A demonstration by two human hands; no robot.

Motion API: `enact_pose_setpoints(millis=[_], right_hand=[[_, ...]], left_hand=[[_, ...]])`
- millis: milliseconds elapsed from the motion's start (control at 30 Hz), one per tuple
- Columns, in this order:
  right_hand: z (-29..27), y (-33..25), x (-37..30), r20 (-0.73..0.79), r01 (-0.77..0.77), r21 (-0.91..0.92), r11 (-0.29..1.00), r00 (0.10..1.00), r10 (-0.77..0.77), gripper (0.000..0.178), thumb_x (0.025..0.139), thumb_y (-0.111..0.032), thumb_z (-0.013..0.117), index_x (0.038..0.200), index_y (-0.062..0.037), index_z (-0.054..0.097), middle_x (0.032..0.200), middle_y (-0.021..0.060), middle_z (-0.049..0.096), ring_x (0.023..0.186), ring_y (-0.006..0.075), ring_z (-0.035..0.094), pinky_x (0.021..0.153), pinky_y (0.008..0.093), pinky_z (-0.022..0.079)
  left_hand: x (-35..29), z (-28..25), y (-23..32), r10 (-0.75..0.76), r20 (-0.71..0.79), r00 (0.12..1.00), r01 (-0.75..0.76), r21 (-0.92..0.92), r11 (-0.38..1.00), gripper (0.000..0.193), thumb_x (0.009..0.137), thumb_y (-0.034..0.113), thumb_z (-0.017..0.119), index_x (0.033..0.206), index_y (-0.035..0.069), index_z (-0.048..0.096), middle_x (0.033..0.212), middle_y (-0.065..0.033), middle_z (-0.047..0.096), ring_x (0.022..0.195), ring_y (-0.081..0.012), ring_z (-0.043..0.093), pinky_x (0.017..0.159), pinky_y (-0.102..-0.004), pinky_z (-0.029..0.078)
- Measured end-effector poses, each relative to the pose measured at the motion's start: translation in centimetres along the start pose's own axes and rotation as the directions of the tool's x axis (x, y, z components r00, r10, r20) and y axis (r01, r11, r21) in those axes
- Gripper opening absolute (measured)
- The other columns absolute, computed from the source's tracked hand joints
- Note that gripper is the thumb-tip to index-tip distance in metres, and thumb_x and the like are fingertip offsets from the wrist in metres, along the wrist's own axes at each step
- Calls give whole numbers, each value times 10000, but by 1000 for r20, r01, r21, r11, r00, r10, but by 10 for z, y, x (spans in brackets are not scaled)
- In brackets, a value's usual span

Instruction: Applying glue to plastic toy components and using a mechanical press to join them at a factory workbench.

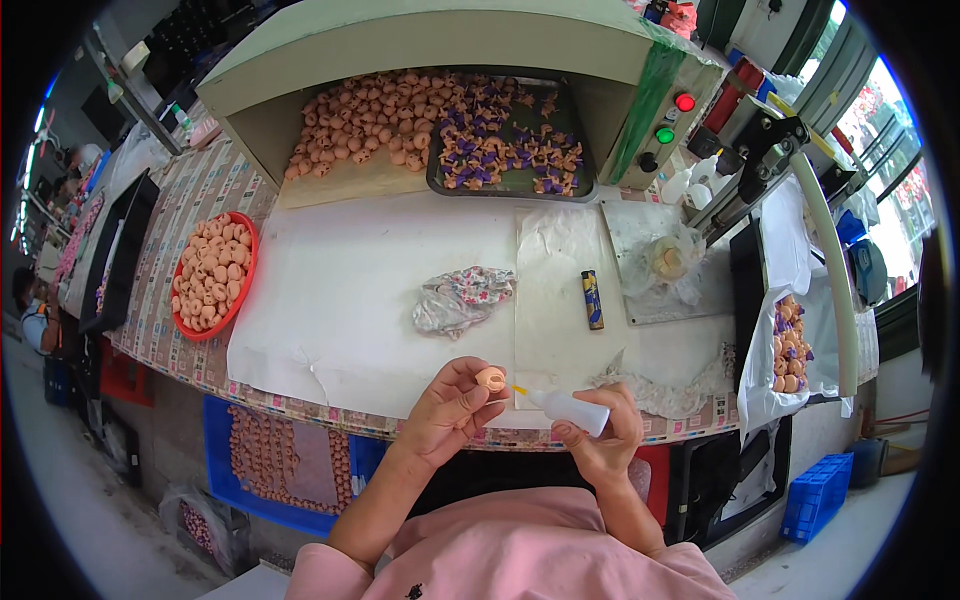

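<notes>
Between the thumb and fingers of my left hand (445, 415) is a small peach-coloured doll head (491, 378), held over the table's front edge. My right hand (610, 440) is closed around a white squeeze bottle (572, 410), which lies nearly level. Its thin yellow nozzle points left and ends close beside the head; whether it touches is too small to tell. Beyond my hands, a crumpled floral cloth with clear plastic (463, 300) rests on the white sheet (340, 300). A blue and yellow tube (593, 300) lies to its right.
A red basin (250, 282) of doll heads stands left. At the back, a hooded box (420, 40) shelters piled heads (365, 120) and a dark tray (520, 192) of small purple and peach figures. A metal press (755, 150) stands right, near a lined bin (760, 390) of finished-looking pieces.
</notes>
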State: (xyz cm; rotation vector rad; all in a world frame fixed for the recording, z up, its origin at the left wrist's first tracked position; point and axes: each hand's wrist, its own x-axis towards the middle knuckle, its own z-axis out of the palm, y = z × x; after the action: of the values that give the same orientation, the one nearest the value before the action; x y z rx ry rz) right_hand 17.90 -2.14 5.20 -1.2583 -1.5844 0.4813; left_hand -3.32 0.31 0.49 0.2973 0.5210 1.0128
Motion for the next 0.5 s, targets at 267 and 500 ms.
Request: enact_pose_setpoints(millis=[267,500], right_hand=[[-2,0,1,13,-18,21,1000,1000,18,415,676,-342,830,878,-36,635,756,70,579,685,207,538,613,313,421],[-3,7,0,23,-18,34,999,1000,17,421,669,-338,837,875,-31,636,755,71,583,666,199,536,597,307,418]], left_hand=[[5,-1,-5,33,30,999,-32,-14,999,309,894,-33,564,1162,121,545,1266,-73,552,1115,-204,591,901,-287,549],[7,-1,-4,24,17,1000,-23,-14,1000,307,886,-53,560,1143,116,557,1280,-76,541,1131,-214,584,908,-290,547]])
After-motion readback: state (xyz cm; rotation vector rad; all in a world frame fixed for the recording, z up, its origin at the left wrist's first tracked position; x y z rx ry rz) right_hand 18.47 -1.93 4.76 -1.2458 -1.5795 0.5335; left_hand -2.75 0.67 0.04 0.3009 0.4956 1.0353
